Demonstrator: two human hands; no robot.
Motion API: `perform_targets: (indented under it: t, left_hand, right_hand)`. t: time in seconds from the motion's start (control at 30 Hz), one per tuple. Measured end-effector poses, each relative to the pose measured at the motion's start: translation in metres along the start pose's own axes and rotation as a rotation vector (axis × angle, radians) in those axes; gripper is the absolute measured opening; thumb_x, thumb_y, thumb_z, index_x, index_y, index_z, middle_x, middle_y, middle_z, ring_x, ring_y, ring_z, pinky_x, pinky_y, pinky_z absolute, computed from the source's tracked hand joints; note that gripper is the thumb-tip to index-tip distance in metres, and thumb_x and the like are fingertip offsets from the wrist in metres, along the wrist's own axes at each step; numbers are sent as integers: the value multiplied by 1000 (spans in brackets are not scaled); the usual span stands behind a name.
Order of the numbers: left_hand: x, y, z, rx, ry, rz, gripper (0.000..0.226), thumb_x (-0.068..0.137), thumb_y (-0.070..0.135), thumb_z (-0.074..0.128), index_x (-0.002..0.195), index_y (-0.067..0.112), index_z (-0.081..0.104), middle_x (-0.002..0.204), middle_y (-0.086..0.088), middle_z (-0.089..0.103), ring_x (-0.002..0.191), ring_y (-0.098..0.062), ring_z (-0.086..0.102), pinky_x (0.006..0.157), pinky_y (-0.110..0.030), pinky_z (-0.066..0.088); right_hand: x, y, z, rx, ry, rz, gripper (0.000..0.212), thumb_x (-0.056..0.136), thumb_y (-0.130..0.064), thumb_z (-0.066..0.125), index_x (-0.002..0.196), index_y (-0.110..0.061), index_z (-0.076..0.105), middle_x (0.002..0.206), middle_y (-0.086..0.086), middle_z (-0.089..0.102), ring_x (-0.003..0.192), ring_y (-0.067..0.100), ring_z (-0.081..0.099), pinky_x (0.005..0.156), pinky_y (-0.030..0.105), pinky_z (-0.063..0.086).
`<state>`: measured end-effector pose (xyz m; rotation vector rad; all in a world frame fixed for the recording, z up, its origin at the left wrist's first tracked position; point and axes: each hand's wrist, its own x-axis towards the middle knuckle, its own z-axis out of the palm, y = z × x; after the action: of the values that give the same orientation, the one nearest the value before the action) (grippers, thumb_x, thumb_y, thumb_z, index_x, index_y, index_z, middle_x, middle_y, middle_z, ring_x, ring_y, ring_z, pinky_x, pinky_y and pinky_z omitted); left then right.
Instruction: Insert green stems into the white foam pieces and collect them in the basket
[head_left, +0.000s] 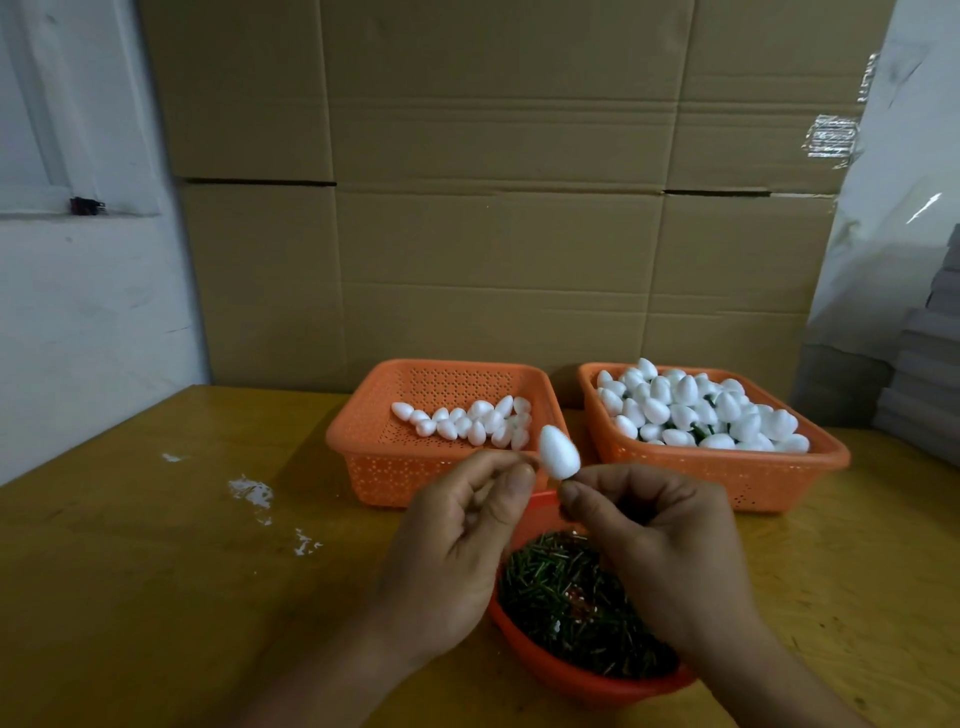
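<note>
Pinching white foam piece (559, 452) base w/ right hand (654, 545); left hand (457, 540) fingers curled beside it, hold unclear

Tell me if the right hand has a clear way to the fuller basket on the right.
Probably yes. The right hand pinches the foam egg at its base, and nothing stands between it and the open-topped right basket just beyond.

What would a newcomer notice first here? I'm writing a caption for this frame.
First, the white egg-shaped foam piece raised at centre between the left hand and right hand. Behind it, two orange perforated plastic baskets: the right basket heaped with foam pieces, the left basket holding few. Nearest, a round orange bowl of green stems.
</note>
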<state>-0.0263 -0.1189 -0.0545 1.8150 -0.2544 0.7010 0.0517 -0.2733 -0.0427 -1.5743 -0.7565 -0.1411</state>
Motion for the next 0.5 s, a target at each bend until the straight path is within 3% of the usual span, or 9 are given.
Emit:
perform_targets:
  t: [0.07,0.17,0.3,0.4,0.5]
  left_hand:
    - [-1,0,1,52,39,5,41,93,63,41,99,31,67,59,-7,44,53,-15,41,48,-33,32]
    - [-2,-2,4,93,79,22,47,93,62,40,89,22,65,57,-5,46,53,-16,43,50,-39,35]
    - [-5,-6,6,135,50,45,57,95,61,39,90,11,65,57,-3,45,51,-24,43,50,-40,35]
    - [-6,-6,5,225,35,88,59,97,61,34,88,11,65,56,6,46,49,-13,43,46,-26,33]
    - [-5,-6,3,285,34,128,59,100,59,32,88,11,65,57,12,47,50,-6,46,50,-15,31]
  right_hand:
    - [15,4,-12,-70,67,28,10,83,-15,77,75,-21,77,64,-4,73,47,-2,58,45,10,42]
    - [46,20,-35,-246,193,50,12,85,-19,77,77,-29,76,65,-12,73,53,-3,62,47,16,46]
    - [89,46,-66,-468,335,99,9,89,-14,72,82,-15,79,65,-7,71,49,-1,61,47,24,37]
    - [117,60,-83,-609,407,157,16,87,-7,65,77,0,75,66,17,70,62,30,67,55,40,50]
    - [136,66,-88,-717,380,209,18,85,-6,62,75,2,74,65,20,68,57,29,61,57,36,51]
